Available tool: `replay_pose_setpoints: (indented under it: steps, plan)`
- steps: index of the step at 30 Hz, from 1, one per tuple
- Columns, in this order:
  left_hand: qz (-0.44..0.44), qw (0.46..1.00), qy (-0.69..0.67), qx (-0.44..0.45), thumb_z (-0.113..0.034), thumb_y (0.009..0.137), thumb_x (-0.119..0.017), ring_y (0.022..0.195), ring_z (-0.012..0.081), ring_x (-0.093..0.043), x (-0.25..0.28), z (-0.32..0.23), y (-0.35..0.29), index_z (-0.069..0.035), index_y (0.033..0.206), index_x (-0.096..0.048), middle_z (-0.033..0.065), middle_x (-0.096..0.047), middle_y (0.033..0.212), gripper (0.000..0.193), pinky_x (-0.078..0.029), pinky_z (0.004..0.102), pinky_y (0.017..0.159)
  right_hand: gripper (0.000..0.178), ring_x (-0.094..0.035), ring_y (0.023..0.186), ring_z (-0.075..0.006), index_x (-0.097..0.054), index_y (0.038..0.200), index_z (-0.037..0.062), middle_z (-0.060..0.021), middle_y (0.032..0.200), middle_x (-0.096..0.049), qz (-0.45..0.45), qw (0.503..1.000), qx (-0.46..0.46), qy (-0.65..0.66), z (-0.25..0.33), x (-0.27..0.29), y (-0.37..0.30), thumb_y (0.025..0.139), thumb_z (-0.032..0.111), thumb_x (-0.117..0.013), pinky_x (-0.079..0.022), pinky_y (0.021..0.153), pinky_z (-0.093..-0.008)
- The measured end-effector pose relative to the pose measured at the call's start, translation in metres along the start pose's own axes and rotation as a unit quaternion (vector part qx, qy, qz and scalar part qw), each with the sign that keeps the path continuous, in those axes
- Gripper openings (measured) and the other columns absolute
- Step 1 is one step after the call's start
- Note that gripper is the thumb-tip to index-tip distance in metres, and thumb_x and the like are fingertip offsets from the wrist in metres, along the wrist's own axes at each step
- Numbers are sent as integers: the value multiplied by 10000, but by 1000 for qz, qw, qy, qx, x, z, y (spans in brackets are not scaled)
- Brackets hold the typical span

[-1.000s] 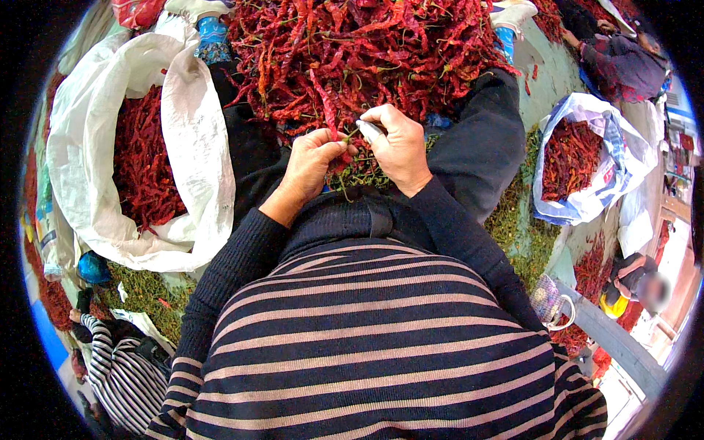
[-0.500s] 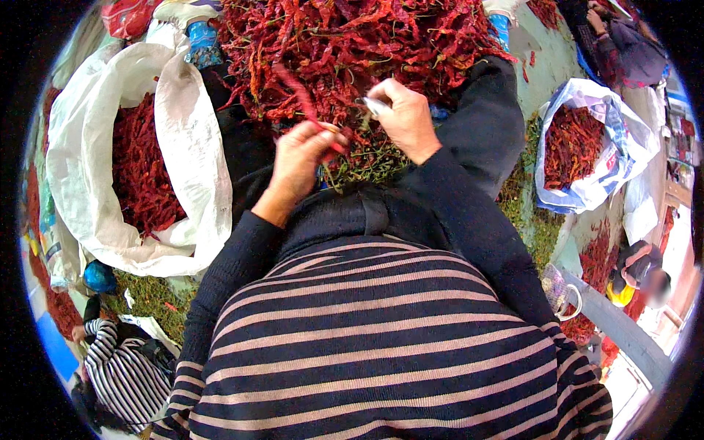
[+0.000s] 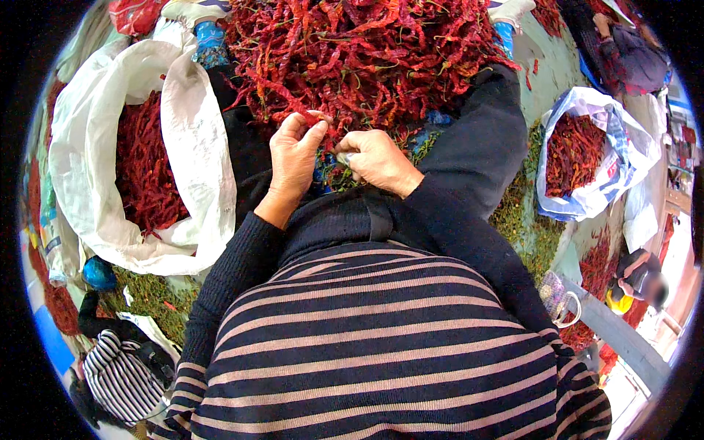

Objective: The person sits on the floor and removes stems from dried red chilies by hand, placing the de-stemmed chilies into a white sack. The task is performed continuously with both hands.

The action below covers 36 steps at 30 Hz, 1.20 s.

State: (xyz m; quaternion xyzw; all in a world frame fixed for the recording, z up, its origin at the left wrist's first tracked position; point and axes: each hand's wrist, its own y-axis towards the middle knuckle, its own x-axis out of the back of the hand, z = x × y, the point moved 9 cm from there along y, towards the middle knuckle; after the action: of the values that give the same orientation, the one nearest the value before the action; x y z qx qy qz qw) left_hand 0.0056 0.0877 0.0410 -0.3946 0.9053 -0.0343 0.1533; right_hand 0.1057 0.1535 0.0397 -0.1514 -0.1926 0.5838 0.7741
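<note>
Between my legs lies a big heap of dried red chillies (image 3: 359, 62). At its near edge, my left hand (image 3: 292, 158) is closed in a pinch, thumb against forefinger, on a red chilli (image 3: 315, 116). Just right of it, my right hand (image 3: 380, 161) has its fingers curled together, knuckles up. Something small and whitish (image 3: 346, 157) shows at its thumb; I cannot make out what it is. Below the hands, green chilli stems (image 3: 339, 178) lie in front of my lap.
A white sack (image 3: 70, 158) with red chillies inside stands at my left. To the right is a smaller white and blue sack (image 3: 638, 147), also holding chillies. Green stems (image 3: 158, 301) litter the floor. Other people sit at lower left (image 3: 121, 374), upper right (image 3: 634, 59) and right (image 3: 642, 275).
My right hand has come down and left, nearer to the left hand. The left hand has turned more upright. A long chilli blurred above the left hand earlier no longer shows there.
</note>
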Motion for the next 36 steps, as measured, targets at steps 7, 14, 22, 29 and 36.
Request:
replay_pose_setpoints:
  steps: [7,14,22,29,36]
  plan:
    - [-7,974,-189,123,-29,846,-477,804,184,-578,1,12,-6,-53,940,-545,75,-596,886,120,-514,334,665,120,-511,544,-65,-588,866,6,8,662,-538,-29,997,53,48,2,-7,-10,841,79,-497,-425,517,-214]
    - [20,979,-172,111,-39,849,-478,710,128,-519,-26,7,-13,-42,924,-531,53,-569,831,91,-432,242,579,121,-488,478,-91,-612,811,22,-15,575,-523,-84,989,-7,122,-22,2,-13,808,97,-517,-407,457,-227]
    - [64,983,-122,123,-13,794,-484,718,132,-522,-23,0,-18,-30,900,-538,53,-564,835,119,-440,255,652,165,-577,711,-329,-585,842,50,-150,754,-594,-121,928,82,-342,-59,44,-13,698,130,-571,-465,638,-403]
    - [-23,989,-108,96,63,698,-463,713,155,-526,65,20,-13,-2,896,-561,110,-582,969,230,-437,256,654,204,-581,772,-321,-568,899,3,-173,802,-596,-180,956,143,-182,2,32,20,726,112,-568,-461,695,-387]
    - [-5,990,80,118,1,702,-544,660,87,-510,54,22,10,-8,921,-592,36,-591,802,224,-409,216,583,226,-560,770,-417,-573,823,-60,-254,781,-585,-214,937,19,-277,-45,61,88,684,110,-523,-437,745,-460]
